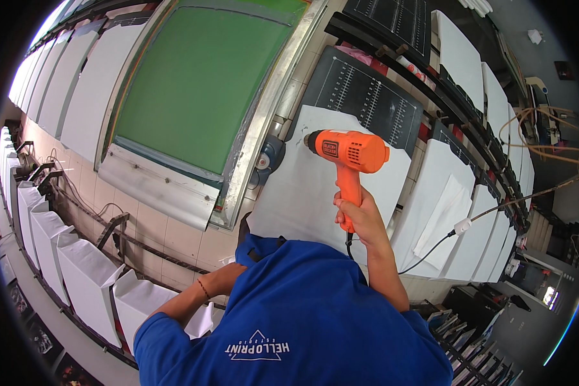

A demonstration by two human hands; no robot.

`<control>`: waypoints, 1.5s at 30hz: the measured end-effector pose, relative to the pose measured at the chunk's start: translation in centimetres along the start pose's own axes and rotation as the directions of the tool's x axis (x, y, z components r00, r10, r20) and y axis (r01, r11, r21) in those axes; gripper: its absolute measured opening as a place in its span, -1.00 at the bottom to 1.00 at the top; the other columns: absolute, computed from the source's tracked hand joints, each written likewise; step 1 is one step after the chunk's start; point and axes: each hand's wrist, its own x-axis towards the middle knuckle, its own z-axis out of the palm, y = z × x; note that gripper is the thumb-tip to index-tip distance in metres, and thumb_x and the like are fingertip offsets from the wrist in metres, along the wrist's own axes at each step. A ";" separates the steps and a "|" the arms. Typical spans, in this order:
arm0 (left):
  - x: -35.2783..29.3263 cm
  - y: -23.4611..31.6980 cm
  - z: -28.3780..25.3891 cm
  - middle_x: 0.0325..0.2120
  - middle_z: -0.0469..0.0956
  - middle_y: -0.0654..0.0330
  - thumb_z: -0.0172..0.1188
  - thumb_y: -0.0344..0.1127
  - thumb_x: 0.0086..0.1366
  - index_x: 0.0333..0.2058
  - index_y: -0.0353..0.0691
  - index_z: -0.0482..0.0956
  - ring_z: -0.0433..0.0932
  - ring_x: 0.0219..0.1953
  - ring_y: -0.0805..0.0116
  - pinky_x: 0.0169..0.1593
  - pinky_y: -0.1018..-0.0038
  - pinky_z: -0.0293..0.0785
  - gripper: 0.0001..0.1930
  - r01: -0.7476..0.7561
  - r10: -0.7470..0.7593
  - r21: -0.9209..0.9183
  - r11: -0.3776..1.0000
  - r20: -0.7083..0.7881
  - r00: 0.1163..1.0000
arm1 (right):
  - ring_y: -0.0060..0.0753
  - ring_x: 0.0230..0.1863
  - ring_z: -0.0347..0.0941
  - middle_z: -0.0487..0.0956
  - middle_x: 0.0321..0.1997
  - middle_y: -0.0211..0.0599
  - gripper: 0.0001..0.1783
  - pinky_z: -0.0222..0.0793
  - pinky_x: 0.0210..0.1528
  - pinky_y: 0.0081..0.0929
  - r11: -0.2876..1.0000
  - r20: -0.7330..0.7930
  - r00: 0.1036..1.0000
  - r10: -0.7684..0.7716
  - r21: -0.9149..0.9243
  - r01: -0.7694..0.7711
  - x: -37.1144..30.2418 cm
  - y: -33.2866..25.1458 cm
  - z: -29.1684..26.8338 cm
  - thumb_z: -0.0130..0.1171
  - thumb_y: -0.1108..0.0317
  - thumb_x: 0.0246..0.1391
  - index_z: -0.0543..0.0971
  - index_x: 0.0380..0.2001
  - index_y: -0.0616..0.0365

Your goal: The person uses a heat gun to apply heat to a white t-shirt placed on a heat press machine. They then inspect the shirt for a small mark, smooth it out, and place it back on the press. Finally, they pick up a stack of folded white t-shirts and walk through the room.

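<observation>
Leftward, well apart from the broad white cloth sheet, runs a curving row of white fabric-draped boards; hot air is best turned away from these. Nearer the sheet, on its left, is a large green mesh screen in a pale metal frame; heat could harm its surface, so lingering with the nozzle aimed that way seems unwise. The left hand, beyond a thin dark beaded bracelet, is below and left of the sheet, mostly hidden by the blue short-sleeved shirt, so I cannot tell whether it holds anything. Just beside the sheet's left edge sits a small rounded blue device of unclear kind.

Over the sheet is the orange plastic heat gun, its black nozzle pointing left. The right hand wraps its handle, fingers curled round. For even heating, the nozzle should probably tip toward the sheet and sweep slowly at a constant gap; pausing risks scorching. The sheet partly covers a flat black board with pale ruler markings. To the sheet's right, a thin black cable reaches a white plastic connector; enough slack there should let the wrist travel freely.
</observation>
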 end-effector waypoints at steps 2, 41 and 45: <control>0.0 -0.1 0.1 -0.43 0.60 -0.09 0.27 -0.10 0.02 -0.33 -0.26 0.57 0.58 -0.31 -0.14 -0.21 0.11 0.51 -0.65 -0.006 0.006 -0.003 1.000 -0.009 1.000 | -0.63 -0.57 0.38 0.45 -0.35 -0.35 -0.56 0.43 -0.41 -0.53 1.000 -0.005 1.000 0.011 -0.007 -0.011 0.0 0.0 0.0 0.07 0.46 0.03 0.35 0.03 0.32; 0.1 0.0 -0.4 -0.34 0.60 -0.11 0.26 -0.06 0.05 -0.22 -0.23 0.54 0.57 -0.25 -0.18 -0.15 0.10 0.49 -0.60 0.022 -0.020 -0.043 0.999 0.039 0.999 | -0.58 -0.52 0.40 0.48 -0.25 -0.31 -0.53 0.39 -0.42 -0.54 0.999 -0.071 0.996 -0.047 -0.007 0.046 1.4 -0.4 -0.8 0.05 0.46 0.01 0.35 0.05 0.27; 0.1 -0.1 -0.3 -0.35 0.59 -0.11 0.26 -0.06 0.05 -0.21 -0.22 0.54 0.56 -0.26 -0.18 -0.15 0.11 0.49 -0.60 0.036 -0.034 -0.043 0.998 0.049 0.998 | -0.58 -0.52 0.39 0.48 -0.25 -0.32 -0.52 0.39 -0.40 -0.53 0.998 -0.079 0.995 -0.058 -0.013 0.057 1.6 -0.4 -0.8 0.06 0.45 0.01 0.35 0.05 0.27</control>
